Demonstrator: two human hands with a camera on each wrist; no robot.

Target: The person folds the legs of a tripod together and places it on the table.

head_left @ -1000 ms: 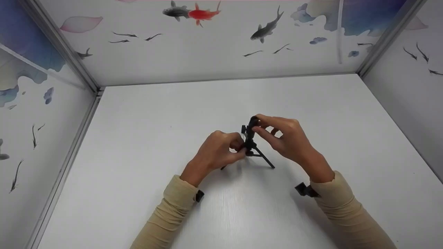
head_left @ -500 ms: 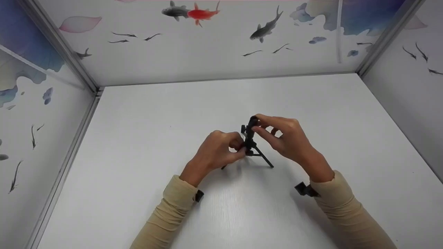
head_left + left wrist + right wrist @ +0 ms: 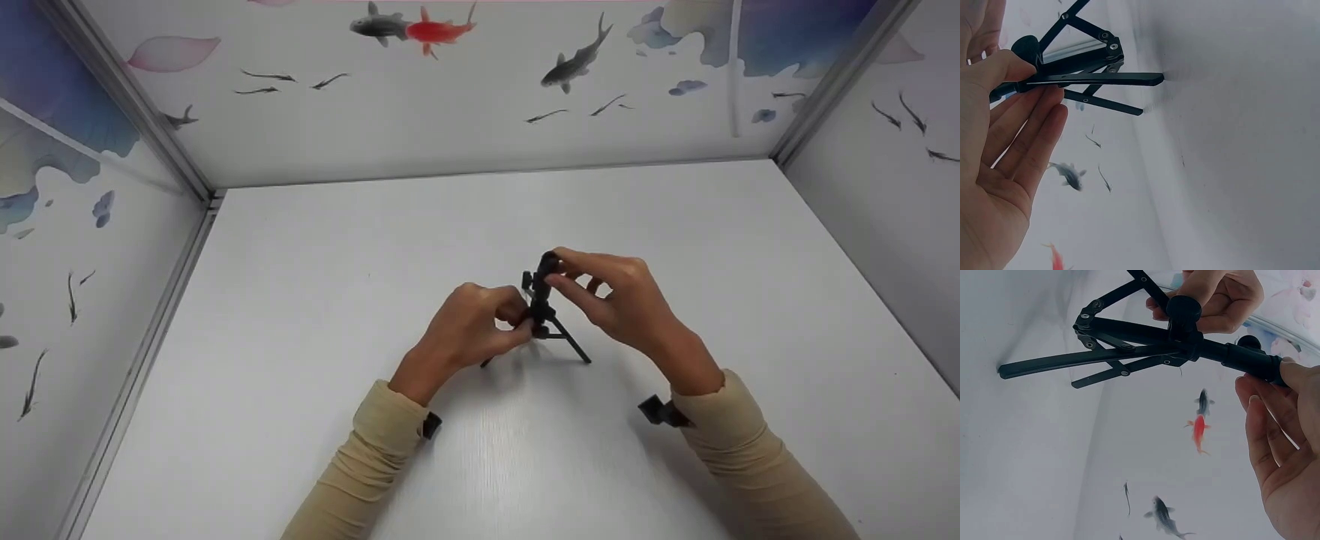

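Observation:
A small black tripod (image 3: pixel 541 300) stands on the white table with its legs spread and hinged braces between them. My left hand (image 3: pixel 476 322) pinches it low, near the collar where the legs meet; in the left wrist view the left thumb (image 3: pixel 1013 67) lies beside a round black knob (image 3: pixel 1027 49). Up at the top end of the tripod, my right hand (image 3: pixel 619 300) grips the post between thumb and fingers. The right wrist view shows the tripod's post (image 3: pixel 1247 360), with a small knob (image 3: pixel 1249 342) just short of the right fingertips.
The white table (image 3: pixel 337 247) is bounded by a back wall (image 3: pixel 480 135) and side walls printed with fish and lotus. Metal rails (image 3: pixel 196 180) run along the corners. Small black devices (image 3: pixel 660 412) sit at both sleeve cuffs.
The tripod's right leg has shifted very slightly to the left. Both hands keep their hold in the same place.

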